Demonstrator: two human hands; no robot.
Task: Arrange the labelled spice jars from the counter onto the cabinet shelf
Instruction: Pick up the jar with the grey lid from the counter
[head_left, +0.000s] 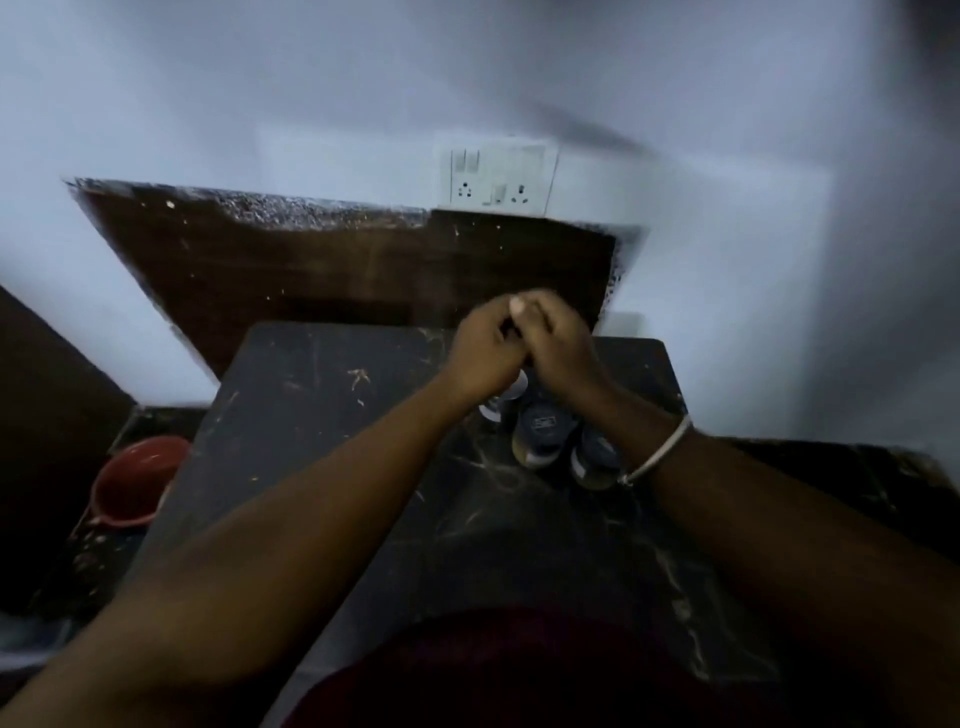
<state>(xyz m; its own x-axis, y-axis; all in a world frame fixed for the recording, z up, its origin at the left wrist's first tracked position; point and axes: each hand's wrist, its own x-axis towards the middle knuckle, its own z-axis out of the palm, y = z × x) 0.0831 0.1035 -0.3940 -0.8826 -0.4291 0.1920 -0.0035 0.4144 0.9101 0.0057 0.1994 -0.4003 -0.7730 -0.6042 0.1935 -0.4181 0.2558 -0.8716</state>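
Well, both hands are bunched together above the far part of the dark marble counter (322, 415). The left hand (480, 353) and the right hand (563, 348) touch at the knuckles, fingers curled inward. Whether they clasp a jar between them or only each other I cannot tell, because the picture is blurred there and the inside of the curl is hidden.

Just beneath the wrists the spice jars (543, 434) stand in a tight cluster on the counter. Two have dark blue lids, one of them half under the right wrist by the pale bangle (660, 452), and a pale-topped jar (506, 397) sits under the left hand. The labels are too smeared to read, and no cabinet shelf is in view.

I judge the step in hand to be taking a jar from this cluster. It would go best one jar at a time, gripped round the body rather than by the lid alone, since a loose cap might come away. Lift straight up before swinging aside: the neighbours stand so close that a sideways pull could topple them. The right forearm should keep clear of the nearest blue lid.

A red tub (135, 483) sits low at the left, and a switch-and-socket plate (498, 176) is on the wall above a brown board (337, 270)
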